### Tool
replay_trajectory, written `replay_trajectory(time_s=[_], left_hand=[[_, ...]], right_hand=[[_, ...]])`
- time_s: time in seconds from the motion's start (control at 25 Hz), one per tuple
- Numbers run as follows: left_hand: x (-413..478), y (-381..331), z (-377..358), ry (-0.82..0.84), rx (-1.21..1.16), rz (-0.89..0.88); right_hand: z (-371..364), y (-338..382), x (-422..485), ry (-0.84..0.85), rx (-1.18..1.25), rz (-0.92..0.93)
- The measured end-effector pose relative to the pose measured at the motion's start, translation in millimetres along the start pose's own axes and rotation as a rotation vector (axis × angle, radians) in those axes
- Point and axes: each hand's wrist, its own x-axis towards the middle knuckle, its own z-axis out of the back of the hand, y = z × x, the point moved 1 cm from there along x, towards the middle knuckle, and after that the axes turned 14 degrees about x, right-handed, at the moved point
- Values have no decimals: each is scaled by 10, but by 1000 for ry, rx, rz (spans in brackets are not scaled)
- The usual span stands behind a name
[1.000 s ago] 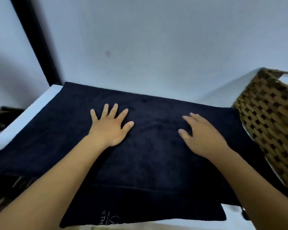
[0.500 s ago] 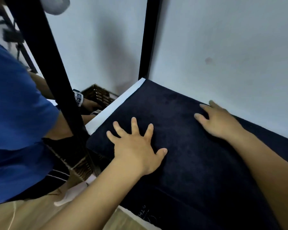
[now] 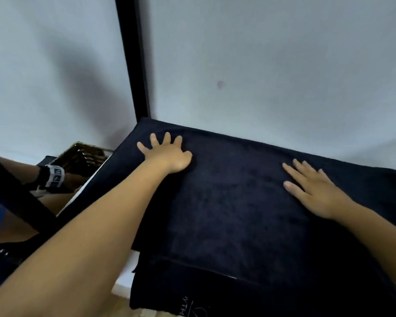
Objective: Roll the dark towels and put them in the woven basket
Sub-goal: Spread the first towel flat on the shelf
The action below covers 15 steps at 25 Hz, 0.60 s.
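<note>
Left hand (image 3: 167, 153) and right hand (image 3: 316, 191) press flat, fingers splayed, on plush dark towel (image 3: 238, 216).

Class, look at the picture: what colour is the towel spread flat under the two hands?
Very dark navy, almost black, plain; the towel shows in the head view.

Pale stitched lettering (image 3: 189, 308) sat on the near hem of the dark towel (image 3: 238, 213), upside down and cut by the frame edge, only strokes like "TH" could be made out; dark square marks on a white wristband (image 3: 54, 176) at left were too small to read
</note>
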Motion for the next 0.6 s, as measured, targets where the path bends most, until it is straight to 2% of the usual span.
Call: replay_trajectory(time_s=[0.08,0.16,0.24,0.32,0.36,0.44,0.52,0.6], left_hand=[[1,-349,97,-51,-56,-157],[-8,-604,-13,-136,76,-304],[86,-553,-154,-136,154,-243],[279,-376,-191,-91,115,-138],[345,-269,-164,-68,83,-96],[431,-79,-103,-83,57,-15],[461,26,-101,-143,90,31],[484,61,-124,-147,101,26]], right_hand=[[27,-83,-61,-31,114,51],[148,-425,-43,-169,102,-7],[286,-1040,-55,-222,78,-243],[449,-1563,-71,-195,178,-472],[513,-1690,-68,-190,236,-526],[523,-1689,-60,-217,213,-564],[452,-1533,-72,-326,99,-504],[325,-1397,-101,-327,43,-427]])
